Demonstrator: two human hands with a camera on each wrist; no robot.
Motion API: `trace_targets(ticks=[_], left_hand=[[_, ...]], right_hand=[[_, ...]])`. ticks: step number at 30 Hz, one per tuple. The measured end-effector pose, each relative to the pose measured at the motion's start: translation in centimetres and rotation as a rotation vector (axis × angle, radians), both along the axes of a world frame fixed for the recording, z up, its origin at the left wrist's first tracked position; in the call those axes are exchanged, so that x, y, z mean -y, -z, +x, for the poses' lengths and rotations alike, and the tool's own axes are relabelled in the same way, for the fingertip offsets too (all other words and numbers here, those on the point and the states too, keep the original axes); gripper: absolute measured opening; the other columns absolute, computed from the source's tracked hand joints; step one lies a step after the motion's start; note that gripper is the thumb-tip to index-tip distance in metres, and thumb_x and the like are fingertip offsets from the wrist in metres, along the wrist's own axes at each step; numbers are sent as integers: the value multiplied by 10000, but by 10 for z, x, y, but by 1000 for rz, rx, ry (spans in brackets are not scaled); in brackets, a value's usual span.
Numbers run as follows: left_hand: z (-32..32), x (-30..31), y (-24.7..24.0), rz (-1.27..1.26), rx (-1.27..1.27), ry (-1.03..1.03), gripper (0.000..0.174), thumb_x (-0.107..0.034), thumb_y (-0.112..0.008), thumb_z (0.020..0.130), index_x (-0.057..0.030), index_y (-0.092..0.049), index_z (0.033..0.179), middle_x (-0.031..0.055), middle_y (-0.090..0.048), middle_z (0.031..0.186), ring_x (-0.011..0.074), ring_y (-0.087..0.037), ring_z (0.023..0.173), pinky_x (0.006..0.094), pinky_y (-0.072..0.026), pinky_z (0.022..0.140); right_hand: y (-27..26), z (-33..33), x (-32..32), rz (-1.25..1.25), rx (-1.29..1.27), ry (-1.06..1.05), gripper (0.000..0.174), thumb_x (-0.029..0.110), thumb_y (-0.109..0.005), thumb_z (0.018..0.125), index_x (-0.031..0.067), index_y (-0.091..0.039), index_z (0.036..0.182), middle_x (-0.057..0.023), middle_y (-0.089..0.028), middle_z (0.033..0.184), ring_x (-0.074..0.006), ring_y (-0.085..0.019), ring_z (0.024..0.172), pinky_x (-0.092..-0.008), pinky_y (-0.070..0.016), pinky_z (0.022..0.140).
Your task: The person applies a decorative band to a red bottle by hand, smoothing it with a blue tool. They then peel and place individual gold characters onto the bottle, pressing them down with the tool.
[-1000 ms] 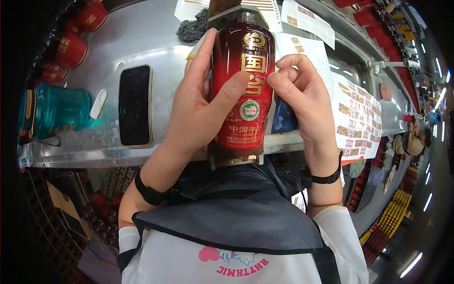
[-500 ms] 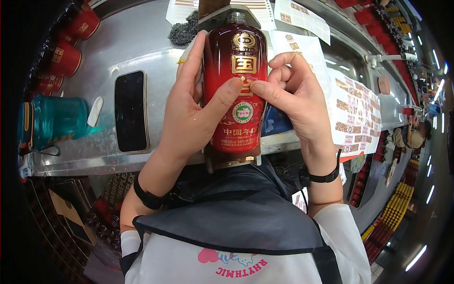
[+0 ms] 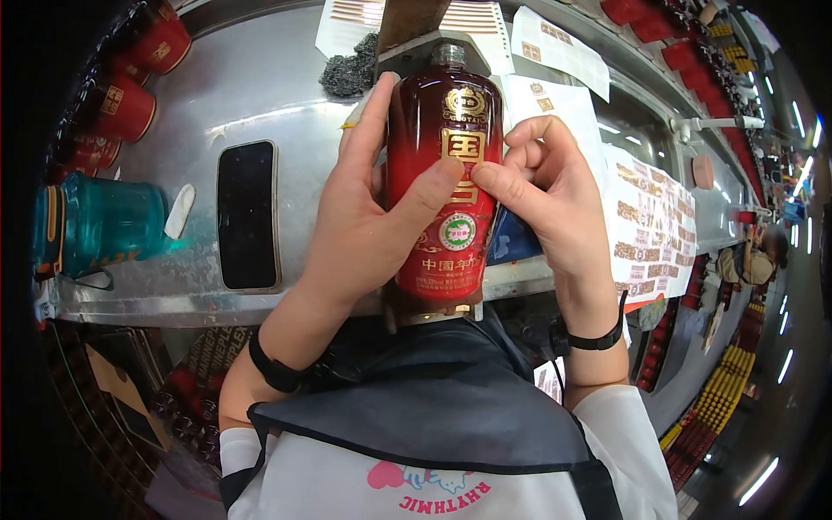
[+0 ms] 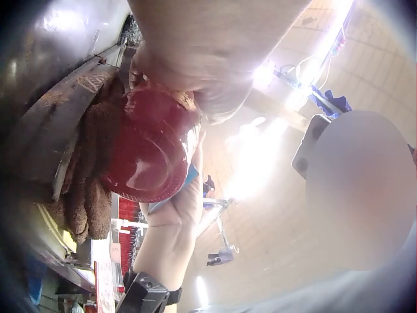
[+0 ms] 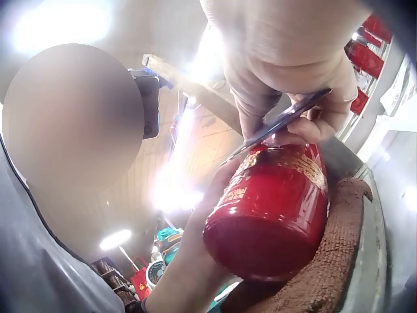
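Red bottle (image 3: 442,273), glossy, lies btwn the two hands, face up on brown cloth (image 5: 319,277). Long axis runs approx. fore-aft: clear neck (image 3: 448,55) points away from body, base toward apron (image 3: 433,381).

L grip (image 3: 360,212): holds bottle from its L flank. Fingers extend up along that side toward the shoulder; thumb crosses onto the front, tip on gold lettering (image 3: 463,144). Spread = approx. width of what it spans, no wider.

R grip (image 3: 559,199): narrow, opp. flank. Thumb reaches inward, tip at the lettering, v. near L thumb tip; other fingers bent. R wrist cam. shows a thin dark strip (image 5: 283,122) held in it, slanting over the front of the glass; exact type n/d.

Key relation: bottle lies just R of L grip and just L of R grip, axis running btwn them. L covers more of the body; both thumbs meet approx. mid-face, so neither side is clearly nearer that spot.

Around: phone (image 3: 249,217) flat on metal desk (image 3: 195,100), L of L grip; teal jug (image 3: 117,217) farther out, same side. Steel wool (image 3: 349,73) ahead of L grip. Blue item (image 3: 517,241) just below R grip, partly hidden; printed sheet (image 3: 654,230) to its R.
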State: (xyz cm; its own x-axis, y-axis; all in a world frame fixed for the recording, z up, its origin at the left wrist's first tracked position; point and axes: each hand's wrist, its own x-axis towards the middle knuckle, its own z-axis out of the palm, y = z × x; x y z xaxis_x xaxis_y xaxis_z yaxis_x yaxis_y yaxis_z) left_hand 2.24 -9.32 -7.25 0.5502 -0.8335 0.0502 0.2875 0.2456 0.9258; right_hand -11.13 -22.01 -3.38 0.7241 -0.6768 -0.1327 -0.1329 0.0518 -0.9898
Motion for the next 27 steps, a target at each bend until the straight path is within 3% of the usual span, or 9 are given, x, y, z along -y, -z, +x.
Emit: trace_targets(ticks=[6,9,13,17,18,20,22,25,27], left_hand=[[2,1,3,1,46,12,802,-128,-697,958,40,-206,1569,188,-344,1491,245,-515,1315,351,-493,1052],[3,-1,7,-27,25,19,811,-139,-692,963,34,-189,1576,195,-333,1509,241,-514,1317,348,-479,1062],[9,-5,3,-18,-88,83,861,-159,-708,954,27,-154,1586,196,-323,1530,245,-516,1316,354,-454,1081],[8,-8,4,32,8,124,946,-177,-752,919,20,-120,1595,191,-324,1538,254,-489,1344,369,-425,1104],[8,-8,4,46,27,123,970,-178,-766,906,20,-113,1596,190,-329,1532,258,-477,1356,373,-420,1109],[8,-8,2,42,5,128,973,-169,-766,902,19,-111,1596,191,-330,1528,259,-466,1364,373,-418,1111],[8,-8,3,37,-18,131,976,-160,-766,899,19,-108,1596,192,-331,1524,259,-456,1372,373,-417,1113],[9,-7,6,23,36,119,976,-147,-762,898,18,-101,1597,191,-335,1518,259,-462,1364,374,-418,1113],[9,-7,5,34,12,129,1038,-182,-798,865,16,-91,1599,193,-334,1519,265,-455,1367,385,-420,1111]], right_hand=[[1,0,-1,8,4,9,444,134,-869,809,58,-516,1067,61,-539,722,2,-493,655,-154,-387,603],[0,-2,-1,-8,-14,7,378,126,-827,859,52,-521,1069,53,-557,747,2,-490,654,-157,-393,601],[5,-15,14,237,-27,26,206,235,-639,1016,42,-588,1068,41,-588,790,-11,-523,702,-166,-428,630],[3,-18,16,245,54,140,345,350,-493,1084,40,-645,1111,9,-609,895,-23,-558,794,-184,-467,715],[-6,-17,15,267,103,138,242,230,-609,1032,33,-626,1169,-11,-606,970,-41,-574,858,-201,-479,769],[-17,-7,-2,144,107,127,244,154,-663,978,29,-616,1182,-11,-603,979,-53,-579,891,-205,-482,784],[-30,-9,-9,-3,28,40,432,-24,-770,824,18,-591,1215,-17,-617,996,-86,-599,940,-222,-488,839],[-27,-16,0,-117,-35,25,402,5,-774,840,13,-597,1201,-29,-636,1013,-81,-605,919,-223,-501,809],[-32,-18,6,-210,-81,179,328,-1,-761,846,6,-644,1152,-30,-664,975,-73,-612,911,-224,-525,733]])
